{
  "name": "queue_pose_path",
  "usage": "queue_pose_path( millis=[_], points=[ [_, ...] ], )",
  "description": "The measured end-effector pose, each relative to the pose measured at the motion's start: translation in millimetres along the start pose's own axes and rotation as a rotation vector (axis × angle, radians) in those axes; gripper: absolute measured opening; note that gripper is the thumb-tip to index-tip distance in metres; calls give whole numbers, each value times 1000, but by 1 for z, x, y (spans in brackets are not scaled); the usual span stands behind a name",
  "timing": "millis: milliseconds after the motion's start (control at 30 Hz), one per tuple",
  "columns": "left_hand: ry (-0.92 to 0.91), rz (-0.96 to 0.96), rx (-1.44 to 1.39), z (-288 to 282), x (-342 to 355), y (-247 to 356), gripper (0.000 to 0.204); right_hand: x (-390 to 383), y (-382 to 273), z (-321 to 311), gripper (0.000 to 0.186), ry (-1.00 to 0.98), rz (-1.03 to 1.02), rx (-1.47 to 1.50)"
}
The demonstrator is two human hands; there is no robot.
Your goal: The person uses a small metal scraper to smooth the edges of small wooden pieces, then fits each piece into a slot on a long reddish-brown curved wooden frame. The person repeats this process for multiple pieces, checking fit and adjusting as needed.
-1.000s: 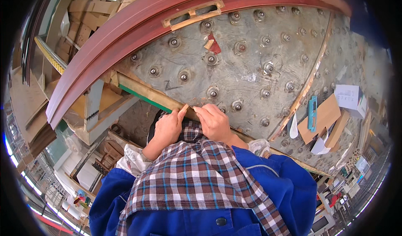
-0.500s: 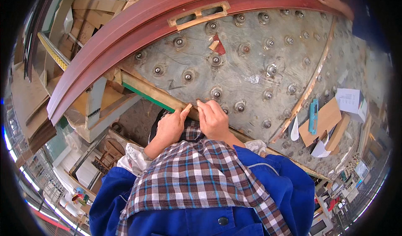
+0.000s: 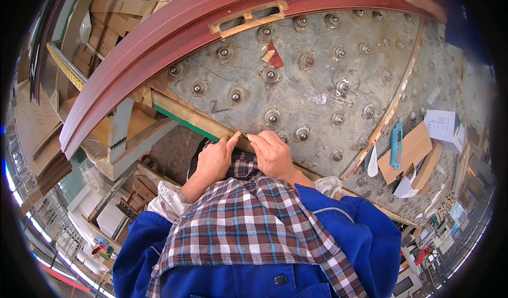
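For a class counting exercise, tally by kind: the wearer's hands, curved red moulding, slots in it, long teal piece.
Wearer's left hand and right hand: 2
Curved red moulding: 1
Oblong slots: 2
Long teal piece: 1
Total: 6

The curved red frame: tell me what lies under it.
Along its inner edge, the grey tabletop with metal studs shows, running up to the curved red frame. What lies directly beneath cannot be seen: the frame covers that strip.
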State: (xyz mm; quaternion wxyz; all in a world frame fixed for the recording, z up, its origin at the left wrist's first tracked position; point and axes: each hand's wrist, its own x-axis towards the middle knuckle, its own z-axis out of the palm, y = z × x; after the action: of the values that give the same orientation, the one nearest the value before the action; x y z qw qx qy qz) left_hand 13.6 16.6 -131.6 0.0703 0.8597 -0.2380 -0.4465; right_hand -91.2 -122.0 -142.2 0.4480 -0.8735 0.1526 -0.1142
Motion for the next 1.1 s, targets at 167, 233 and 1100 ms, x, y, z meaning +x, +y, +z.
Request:
queue_pose_path(
  millis=[167,233,1100],
  points=[
    [15,11,-25,3,0,-2,45,3,-2,8,30,-24,-66,-69],
    [17,13,-14,3,-1,-2,45,10,-6,16,32,6,-100,-104],
    [-550,751,-1217,-57,-65,25,57,4,-84,-84,21,142,-189,255]
  ],
)
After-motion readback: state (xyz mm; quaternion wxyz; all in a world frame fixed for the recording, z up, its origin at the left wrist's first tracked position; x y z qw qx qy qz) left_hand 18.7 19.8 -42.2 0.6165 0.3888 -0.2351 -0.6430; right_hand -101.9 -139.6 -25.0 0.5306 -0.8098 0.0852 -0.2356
